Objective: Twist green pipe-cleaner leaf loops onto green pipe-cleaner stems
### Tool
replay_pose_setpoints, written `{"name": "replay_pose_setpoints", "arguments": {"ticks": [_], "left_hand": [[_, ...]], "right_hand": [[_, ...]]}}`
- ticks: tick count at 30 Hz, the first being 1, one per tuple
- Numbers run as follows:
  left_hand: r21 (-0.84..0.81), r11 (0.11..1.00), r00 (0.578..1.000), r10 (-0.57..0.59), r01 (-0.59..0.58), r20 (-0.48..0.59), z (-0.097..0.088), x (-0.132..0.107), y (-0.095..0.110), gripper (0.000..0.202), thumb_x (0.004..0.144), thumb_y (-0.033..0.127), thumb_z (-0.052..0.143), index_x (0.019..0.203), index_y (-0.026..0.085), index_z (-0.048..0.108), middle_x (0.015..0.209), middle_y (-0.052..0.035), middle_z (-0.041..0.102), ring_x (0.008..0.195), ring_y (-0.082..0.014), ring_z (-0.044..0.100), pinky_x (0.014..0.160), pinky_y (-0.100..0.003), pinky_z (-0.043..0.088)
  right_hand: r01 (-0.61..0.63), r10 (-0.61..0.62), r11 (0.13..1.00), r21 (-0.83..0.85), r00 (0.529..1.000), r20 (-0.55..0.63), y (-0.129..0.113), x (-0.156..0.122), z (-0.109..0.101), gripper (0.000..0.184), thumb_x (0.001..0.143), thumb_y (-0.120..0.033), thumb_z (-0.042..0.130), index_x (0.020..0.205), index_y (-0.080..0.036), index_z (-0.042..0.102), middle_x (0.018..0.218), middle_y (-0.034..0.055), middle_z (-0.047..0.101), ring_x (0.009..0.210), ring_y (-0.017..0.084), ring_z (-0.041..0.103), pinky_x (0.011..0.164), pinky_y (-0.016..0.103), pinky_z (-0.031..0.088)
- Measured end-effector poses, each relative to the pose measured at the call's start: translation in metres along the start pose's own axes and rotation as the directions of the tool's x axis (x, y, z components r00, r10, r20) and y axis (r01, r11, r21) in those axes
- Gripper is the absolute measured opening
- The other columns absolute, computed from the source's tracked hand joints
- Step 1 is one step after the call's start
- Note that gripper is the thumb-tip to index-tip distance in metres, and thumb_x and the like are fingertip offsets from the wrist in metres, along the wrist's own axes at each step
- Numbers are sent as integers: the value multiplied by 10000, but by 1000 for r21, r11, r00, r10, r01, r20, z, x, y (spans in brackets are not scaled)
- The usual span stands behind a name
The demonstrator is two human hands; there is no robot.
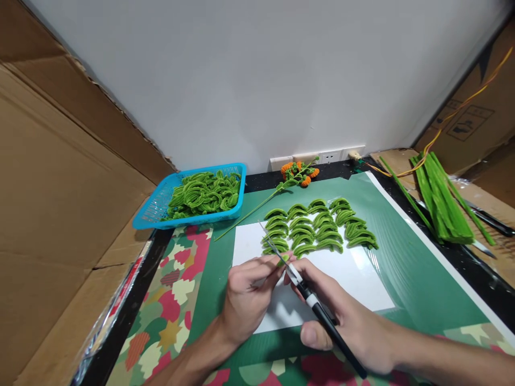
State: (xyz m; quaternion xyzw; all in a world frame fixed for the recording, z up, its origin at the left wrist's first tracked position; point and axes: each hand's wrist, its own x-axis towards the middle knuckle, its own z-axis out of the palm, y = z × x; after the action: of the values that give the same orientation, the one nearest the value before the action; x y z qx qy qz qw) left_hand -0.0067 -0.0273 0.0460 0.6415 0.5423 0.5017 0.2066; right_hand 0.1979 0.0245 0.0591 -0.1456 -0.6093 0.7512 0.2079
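Observation:
My left hand (249, 297) is closed, pinching a small green fuzzy piece (283, 260) that looks like chenille stem. My right hand (350, 316) grips a long black-handled tool (322, 313) with white parts and a slim, pointed metal end; its exact kind is unclear. The tool's metal part crosses right at the pinched piece, and the fingertips of both hands nearly meet there. Just beyond them, curved green chenille leaves (302, 230) lie in several columns, mostly on a white sheet (277, 311). My fingers hide part of the pinched piece.
A blue basket (241, 201) of green chenille pieces stands at the back left. Beside it lies an orange-flowered chenille stem (298, 177). Green stems (442, 209) are bundled at the right, near a yellow-orange cord (438, 128). Cardboard (52, 187) walls the left side; a white wall (261, 80) rises behind.

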Motion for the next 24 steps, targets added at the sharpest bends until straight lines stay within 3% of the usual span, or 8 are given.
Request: {"name": "replay_pose_setpoints", "arguments": {"ticks": [4, 8, 13, 16, 19, 24], "left_hand": [[24, 1000, 1000, -2, 2, -5, 0, 0, 0, 306, 953, 66, 706, 720, 203, 848, 796, -58, 858, 612, -183, 780, 776, -293, 688], [43, 999, 1000, 12, -12, 17, -1, 0, 0, 266, 952, 49, 694, 840, 196, 884, 906, -85, 882, 760, -211, 838, 770, -266, 680], [53, 996, 996, 63, -66, 56, -5, -3, -6, 289, 970, 49, 677, 1020, 231, 896, 1038, -78, 886, 902, -223, 851, 849, -272, 675], [61, 996, 996, 63, -67, 66, -8, -4, -9, 315, 981, 67, 681, 1144, 257, 873, 1110, -63, 874, 965, -234, 840, 876, -290, 672], [64, 987, 988, 145, -149, 60, -10, -4, -10, 321, 971, 69, 693, 1174, 249, 864, 1135, -80, 868, 975, -244, 838, 856, -294, 677], [85, 983, 986, 160, -163, 40, -7, -2, -7, 297, 966, 53, 686, 1117, 216, 883, 1074, -103, 881, 952, -244, 849, 867, -294, 686]], "right_hand": [[13, -13, 1000, -1, 1000, 6, 1, 0, -2, 623, 958, -703, 713, 1357, -240, 592, 1172, 35, 527, 1014, 214, 476, 926, 336, 431], [-2, 2, 1000, 4, 1000, 21, 0, -2, -3, 687, 938, -711, 732, 1413, -243, 569, 1230, 55, 554, 1050, 230, 505, 953, 356, 451], [14, -14, 1000, 17, 999, 30, -2, -2, -5, 777, 895, -690, 796, 1466, -223, 550, 1438, 123, 529, 1232, 291, 529, 1167, 468, 406], [29, -30, 999, 24, 999, 21, -3, 0, -6, 797, 813, -667, 884, 1414, -228, 600, 1311, 99, 582, 1189, 287, 539, 1175, 495, 410], [6, -6, 1000, 17, 1000, 3, -2, 1, -6, 722, 850, -651, 859, 1407, -258, 619, 1161, 58, 594, 1075, 252, 544, 1131, 485, 446], [0, -2, 1000, 31, 998, 66, -1, 0, -7, 689, 931, -724, 733, 1421, -257, 608, 1204, 65, 564, 1051, 234, 516, 1089, 440, 463]]}}
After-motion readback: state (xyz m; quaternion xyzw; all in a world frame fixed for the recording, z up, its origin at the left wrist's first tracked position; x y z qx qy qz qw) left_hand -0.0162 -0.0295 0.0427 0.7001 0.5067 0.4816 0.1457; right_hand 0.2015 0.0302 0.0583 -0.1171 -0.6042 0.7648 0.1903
